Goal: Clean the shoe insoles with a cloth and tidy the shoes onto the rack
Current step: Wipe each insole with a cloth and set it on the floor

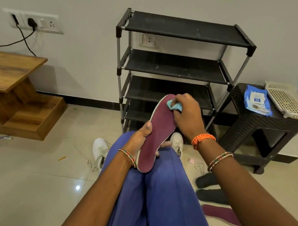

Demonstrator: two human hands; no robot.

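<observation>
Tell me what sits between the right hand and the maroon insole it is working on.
In the head view, a light blue cloth is pinched in the right hand and pressed against the top end of the maroon insole, which the left hand holds.

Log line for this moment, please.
step: wiping insole | left hand: holds maroon insole | right hand: presses teal cloth on its top end | rack: no shoes visible

Right hand [187,113] presses cloth [173,105] on held insole [157,134].
</observation>
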